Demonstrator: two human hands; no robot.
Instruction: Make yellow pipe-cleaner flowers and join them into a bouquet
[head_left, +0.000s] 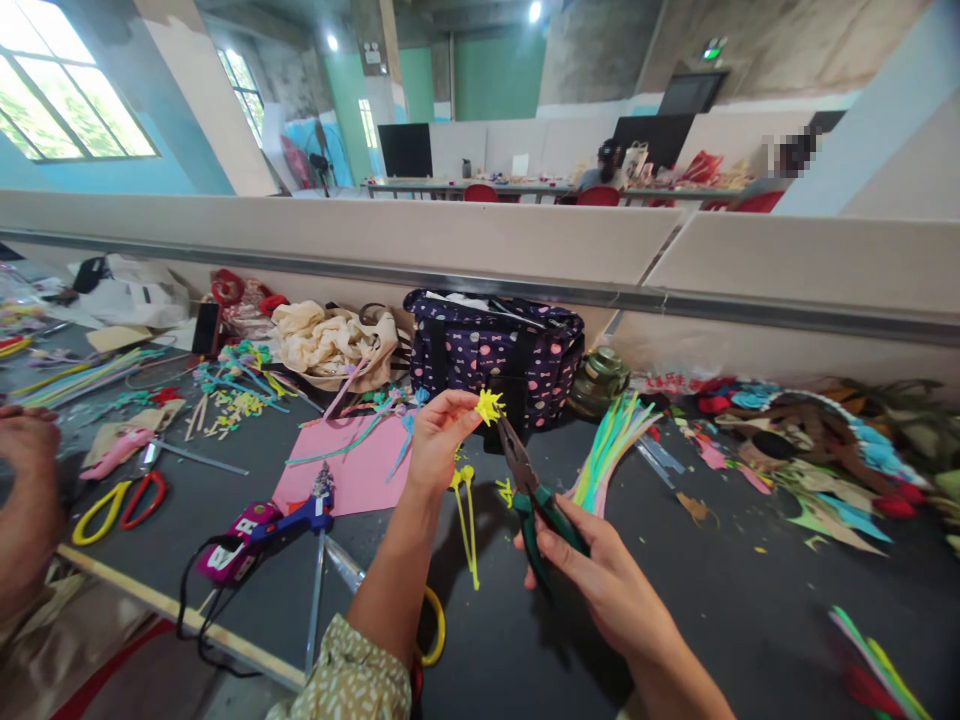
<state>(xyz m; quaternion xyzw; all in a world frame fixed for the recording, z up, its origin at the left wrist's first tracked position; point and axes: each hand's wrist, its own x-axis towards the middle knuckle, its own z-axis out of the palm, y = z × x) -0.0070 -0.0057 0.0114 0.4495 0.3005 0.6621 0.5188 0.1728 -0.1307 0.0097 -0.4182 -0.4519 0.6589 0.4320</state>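
My left hand is raised over the dark table, its fingertips pinched on a small yellow pipe-cleaner star. Yellow pipe-cleaner stems hang down below that hand. My right hand is wrapped round the green handles of a pair of pliers. The pliers' jaws point up and sit just right of the star, almost touching it.
A dark dotted bag stands behind my hands. A pink sheet, a glue gun, scissors and a bundle of green pipe cleaners lie around. Another person's hand is at the left edge.
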